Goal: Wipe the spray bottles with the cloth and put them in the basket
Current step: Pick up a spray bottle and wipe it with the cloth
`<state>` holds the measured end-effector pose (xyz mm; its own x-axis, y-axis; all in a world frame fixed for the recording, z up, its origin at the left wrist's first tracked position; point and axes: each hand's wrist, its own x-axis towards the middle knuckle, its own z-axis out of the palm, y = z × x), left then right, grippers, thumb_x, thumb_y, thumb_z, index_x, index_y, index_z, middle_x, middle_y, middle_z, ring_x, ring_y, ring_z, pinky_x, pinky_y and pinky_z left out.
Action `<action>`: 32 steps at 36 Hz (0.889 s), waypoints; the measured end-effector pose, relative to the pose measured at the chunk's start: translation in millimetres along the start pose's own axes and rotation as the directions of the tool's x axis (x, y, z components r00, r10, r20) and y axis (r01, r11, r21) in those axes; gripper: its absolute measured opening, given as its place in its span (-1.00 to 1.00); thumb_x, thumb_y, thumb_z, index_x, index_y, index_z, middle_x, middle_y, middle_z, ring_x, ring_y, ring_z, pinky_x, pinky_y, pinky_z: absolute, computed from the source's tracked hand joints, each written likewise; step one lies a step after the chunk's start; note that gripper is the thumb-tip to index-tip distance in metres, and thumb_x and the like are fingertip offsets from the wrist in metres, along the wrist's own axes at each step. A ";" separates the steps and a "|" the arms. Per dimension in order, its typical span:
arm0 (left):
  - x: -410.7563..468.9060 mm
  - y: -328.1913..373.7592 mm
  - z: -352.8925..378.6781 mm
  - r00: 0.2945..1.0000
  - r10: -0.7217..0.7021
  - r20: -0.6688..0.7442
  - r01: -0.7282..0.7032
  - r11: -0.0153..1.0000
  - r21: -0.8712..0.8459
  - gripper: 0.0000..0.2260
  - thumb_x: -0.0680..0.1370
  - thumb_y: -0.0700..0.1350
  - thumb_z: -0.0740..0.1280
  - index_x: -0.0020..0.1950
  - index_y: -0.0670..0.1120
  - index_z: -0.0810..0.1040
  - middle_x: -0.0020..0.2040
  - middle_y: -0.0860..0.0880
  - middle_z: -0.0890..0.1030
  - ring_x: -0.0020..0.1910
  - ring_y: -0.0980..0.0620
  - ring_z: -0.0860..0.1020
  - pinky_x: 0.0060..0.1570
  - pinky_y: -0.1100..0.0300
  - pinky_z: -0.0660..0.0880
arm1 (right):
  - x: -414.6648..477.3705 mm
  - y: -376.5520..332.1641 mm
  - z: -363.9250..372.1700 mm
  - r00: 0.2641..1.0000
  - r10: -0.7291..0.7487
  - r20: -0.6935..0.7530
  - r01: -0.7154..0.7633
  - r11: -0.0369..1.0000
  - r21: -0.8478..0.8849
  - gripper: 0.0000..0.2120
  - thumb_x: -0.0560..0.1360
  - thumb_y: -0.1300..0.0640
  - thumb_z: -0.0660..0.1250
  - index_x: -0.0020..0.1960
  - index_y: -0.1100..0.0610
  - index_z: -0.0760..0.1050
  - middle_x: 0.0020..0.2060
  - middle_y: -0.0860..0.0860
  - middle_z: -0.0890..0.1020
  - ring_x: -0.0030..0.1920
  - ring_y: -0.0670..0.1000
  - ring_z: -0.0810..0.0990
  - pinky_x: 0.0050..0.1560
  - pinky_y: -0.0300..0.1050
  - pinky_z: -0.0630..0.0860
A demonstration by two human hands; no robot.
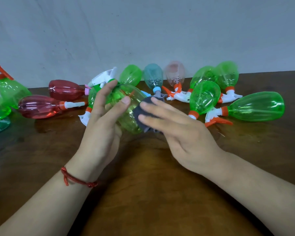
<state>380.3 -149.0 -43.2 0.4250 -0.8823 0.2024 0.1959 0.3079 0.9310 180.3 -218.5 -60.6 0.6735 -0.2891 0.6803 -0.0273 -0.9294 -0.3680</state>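
both hands up: left hand point(100, 116) grips green bottle point(126, 108), right hand point(174, 123) presses cloth point(141, 108).

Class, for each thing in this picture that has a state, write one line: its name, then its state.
held green bottle: gripped by the left hand.
grey cloth: pressed on that bottle by the right hand, fingers straight.
red bottles: lying on their sides.
far-left green bottle: standing.
basket: not in view.

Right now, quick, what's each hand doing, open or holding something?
Left hand: grips the green spray bottle between thumb and fingers.
Right hand: open, straight fingers pressing the grey cloth against that bottle.
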 end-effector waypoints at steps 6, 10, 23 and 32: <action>-8.0 -0.6 6.5 0.967 0.243 -0.073 -0.239 0.969 0.060 -0.43 0.57 -0.12 0.53 0.56 0.03 0.46 0.58 -0.25 0.40 0.51 -0.30 0.49 0.46 -0.44 0.41 | 12.8 -11.5 10.5 0.772 0.631 -0.071 -0.429 0.601 0.674 -0.49 0.68 0.44 0.18 0.42 -0.02 0.58 0.37 -0.18 0.63 0.47 -0.17 0.49 0.59 0.00 0.34; -14.7 -4.5 14.2 0.894 0.448 0.013 -0.435 0.860 0.267 -0.44 0.61 -0.27 0.50 0.56 -0.19 0.36 0.39 -0.03 0.52 0.40 0.02 0.54 0.41 -0.03 0.51 | 19.8 -19.8 21.3 0.623 0.752 0.215 -0.352 0.024 0.936 -0.56 0.71 0.43 0.06 0.48 0.19 0.50 0.31 0.14 0.67 0.36 0.13 0.63 0.51 0.22 0.44; -4.9 -8.0 -1.0 0.766 0.590 0.254 -0.619 0.571 0.539 -0.46 0.55 -0.18 0.55 0.47 -0.14 0.42 0.39 -0.32 0.44 0.44 -0.32 0.44 0.47 -0.33 0.38 | 14.4 -9.3 1.1 0.630 0.647 0.428 -0.407 -0.194 0.892 -0.57 0.68 0.37 0.03 0.44 0.27 0.51 0.33 0.24 0.64 0.39 0.26 0.60 0.51 0.29 0.41; -17.5 -9.0 17.6 0.718 0.607 0.340 -0.695 0.597 0.401 -0.44 0.53 -0.25 0.51 0.47 -0.10 0.37 0.38 -0.05 0.42 0.40 -0.28 0.46 0.43 -0.39 0.40 | 7.7 -4.4 3.0 0.670 0.500 0.549 -0.367 -0.420 0.830 -0.35 0.48 0.23 -0.04 0.51 0.34 0.42 0.49 0.36 0.45 0.56 0.39 0.34 0.56 0.40 0.28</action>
<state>355.6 -142.7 -49.8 0.1238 -0.5675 0.8140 -0.5328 0.6540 0.5370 187.9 -215.9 -55.7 0.8430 -0.5325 -0.0762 0.3776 0.6867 -0.6212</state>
